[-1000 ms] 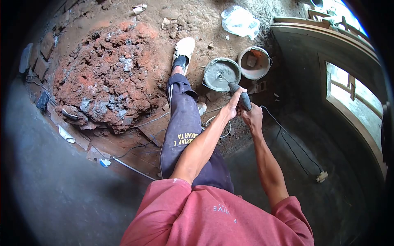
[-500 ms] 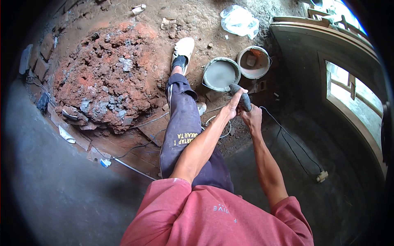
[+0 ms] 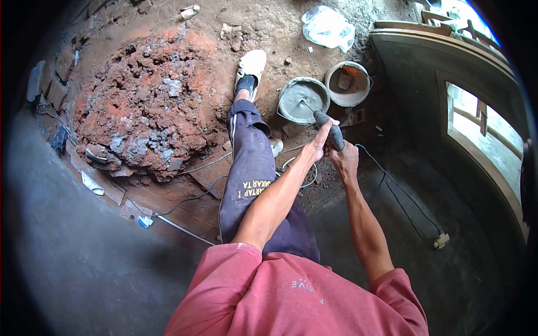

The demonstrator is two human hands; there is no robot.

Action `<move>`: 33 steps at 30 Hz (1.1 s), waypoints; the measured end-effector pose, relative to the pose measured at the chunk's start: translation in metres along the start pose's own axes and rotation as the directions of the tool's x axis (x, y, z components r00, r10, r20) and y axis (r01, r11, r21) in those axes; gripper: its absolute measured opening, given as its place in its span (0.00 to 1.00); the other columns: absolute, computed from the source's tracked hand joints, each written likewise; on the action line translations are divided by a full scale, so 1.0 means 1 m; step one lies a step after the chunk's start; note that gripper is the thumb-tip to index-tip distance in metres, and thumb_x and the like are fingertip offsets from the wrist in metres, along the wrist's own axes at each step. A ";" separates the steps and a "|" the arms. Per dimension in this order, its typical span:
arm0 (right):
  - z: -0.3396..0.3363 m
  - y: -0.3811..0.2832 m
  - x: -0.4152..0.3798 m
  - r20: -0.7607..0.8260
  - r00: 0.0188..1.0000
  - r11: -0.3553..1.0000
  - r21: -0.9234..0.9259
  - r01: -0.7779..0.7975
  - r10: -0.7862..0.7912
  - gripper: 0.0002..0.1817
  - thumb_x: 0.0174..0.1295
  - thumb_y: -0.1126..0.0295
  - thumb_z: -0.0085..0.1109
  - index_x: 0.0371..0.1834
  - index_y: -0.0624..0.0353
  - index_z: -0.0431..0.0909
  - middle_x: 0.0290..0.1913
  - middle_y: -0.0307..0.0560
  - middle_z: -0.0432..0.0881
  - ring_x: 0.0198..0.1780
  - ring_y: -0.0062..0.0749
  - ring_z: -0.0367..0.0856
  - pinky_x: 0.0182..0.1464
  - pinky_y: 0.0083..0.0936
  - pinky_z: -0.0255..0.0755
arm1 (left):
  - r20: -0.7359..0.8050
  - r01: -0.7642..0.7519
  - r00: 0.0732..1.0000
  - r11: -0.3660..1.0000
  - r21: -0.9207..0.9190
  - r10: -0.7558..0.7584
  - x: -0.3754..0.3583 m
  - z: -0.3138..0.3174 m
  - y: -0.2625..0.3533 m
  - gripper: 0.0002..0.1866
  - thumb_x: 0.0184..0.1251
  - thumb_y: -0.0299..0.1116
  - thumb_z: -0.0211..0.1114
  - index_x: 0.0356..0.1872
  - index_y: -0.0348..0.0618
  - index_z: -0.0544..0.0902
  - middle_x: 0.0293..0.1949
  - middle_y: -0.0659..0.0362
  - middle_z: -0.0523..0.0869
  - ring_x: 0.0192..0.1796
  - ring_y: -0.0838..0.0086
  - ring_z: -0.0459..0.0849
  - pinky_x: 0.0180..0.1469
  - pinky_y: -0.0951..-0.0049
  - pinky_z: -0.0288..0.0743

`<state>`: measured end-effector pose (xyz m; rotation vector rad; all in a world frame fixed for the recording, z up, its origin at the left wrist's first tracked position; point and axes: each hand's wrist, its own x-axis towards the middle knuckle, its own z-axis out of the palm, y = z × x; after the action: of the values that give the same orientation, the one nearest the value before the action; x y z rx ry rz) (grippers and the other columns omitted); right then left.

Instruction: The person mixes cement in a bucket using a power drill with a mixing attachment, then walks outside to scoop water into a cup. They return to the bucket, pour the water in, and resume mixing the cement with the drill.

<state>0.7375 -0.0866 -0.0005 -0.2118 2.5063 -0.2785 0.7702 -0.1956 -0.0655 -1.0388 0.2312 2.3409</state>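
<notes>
Both hands grip a dark corded drill point(image 3: 335, 136), its body smeared grey. My left hand point(image 3: 320, 144) is closed round its front part, and my right hand point(image 3: 346, 157) is closed round its rear end; some fingers are hidden. A thin metal rod point(image 3: 307, 105) runs from the drill into grey wet cement mix point(image 3: 294, 101), where a swirl shows around it. The mix fills much of a bucket point(image 3: 282, 110) with a crusted rim. The rod's lower end is hidden in the mix.
A second bucket point(image 3: 365, 94) stands beside the first, with something reddish inside. A heap of red soil point(image 3: 140, 106) lies at left. A clear plastic bag point(image 3: 328, 27) is beyond the buckets. The drill's cable point(image 3: 400, 186) leads to a socket block point(image 3: 441, 241); a framed wall opening point(image 3: 485, 123) is right.
The rod now shows in the mix, and the smooth grey surface has become a swirl. The hands and drill have hardly moved.
</notes>
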 end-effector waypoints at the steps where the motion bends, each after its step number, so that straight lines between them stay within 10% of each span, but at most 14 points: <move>1: -0.003 0.000 -0.002 0.014 1.000 1.000 0.018 0.015 -0.015 0.17 0.50 0.58 0.65 0.31 0.63 0.83 0.30 0.63 0.83 0.35 0.60 0.84 0.39 0.44 0.77 | -0.004 0.006 1.000 1.000 0.013 -0.006 0.000 -0.001 -0.002 0.25 0.44 0.70 0.65 0.20 0.60 0.77 0.21 0.66 0.77 0.21 0.75 0.70 0.23 0.73 0.58; 33: 0.000 -0.004 0.003 0.003 1.000 0.999 -0.035 0.013 -0.013 0.18 0.49 0.58 0.65 0.31 0.64 0.83 0.30 0.63 0.84 0.36 0.60 0.84 0.40 0.45 0.77 | -0.049 -0.019 0.999 0.999 -0.046 0.017 -0.004 0.006 0.005 0.21 0.47 0.65 0.65 0.19 0.61 0.75 0.19 0.68 0.76 0.20 0.76 0.71 0.24 0.73 0.61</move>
<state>0.7357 -0.0910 -0.0013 -0.2428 2.5093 -0.2394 0.7659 -0.1993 -0.0584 -1.1219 0.2063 2.3491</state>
